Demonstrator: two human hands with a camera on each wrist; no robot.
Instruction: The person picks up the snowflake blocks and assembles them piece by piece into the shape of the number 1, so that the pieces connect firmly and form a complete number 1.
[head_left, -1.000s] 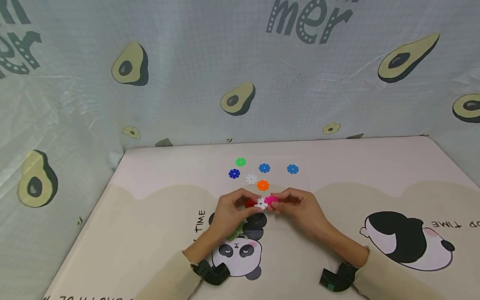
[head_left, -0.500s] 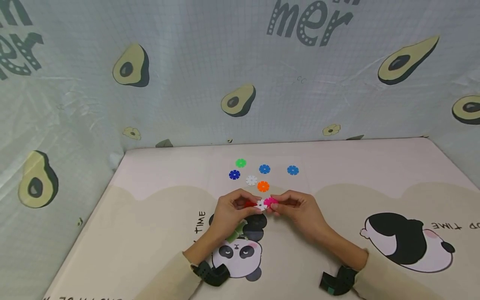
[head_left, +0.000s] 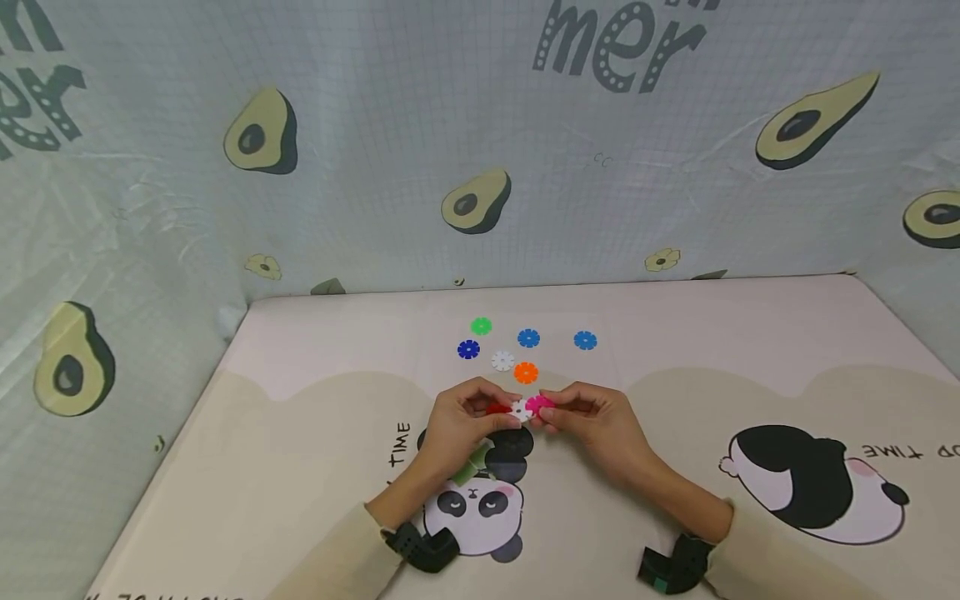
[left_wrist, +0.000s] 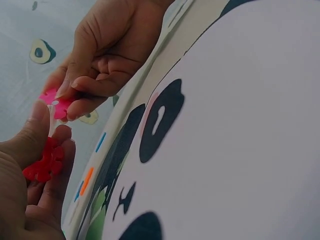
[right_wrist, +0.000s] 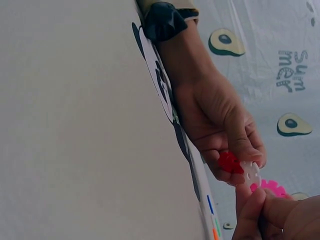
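Observation:
Over the panda print my left hand (head_left: 467, 423) pinches a white notched building disc (right_wrist: 251, 173) with its thumb and fingers. A red notched disc (left_wrist: 46, 161) adjoins the white one and lies against the left fingers. Facing it, my right hand (head_left: 598, 421) pinches a bright pink notched disc (head_left: 538, 405) between thumb and forefinger. The pink disc's edge meets the white disc, so the three form a short row from red through white to pink. Part of the pink disc hides behind the right fingertips in the right wrist view.
Just beyond the hands lie loose discs on the table (head_left: 300, 467): orange (head_left: 527, 372), white (head_left: 503, 361), dark blue (head_left: 468, 349), green (head_left: 482, 326) and two lighter blue ones, the farther right (head_left: 586, 340). An avocado-print curtain (head_left: 360, 167) hangs behind the table's back edge.
Both hands keep their grips on the discs. The right hand and pink disc have shifted very slightly left; the loose discs lie where they were.

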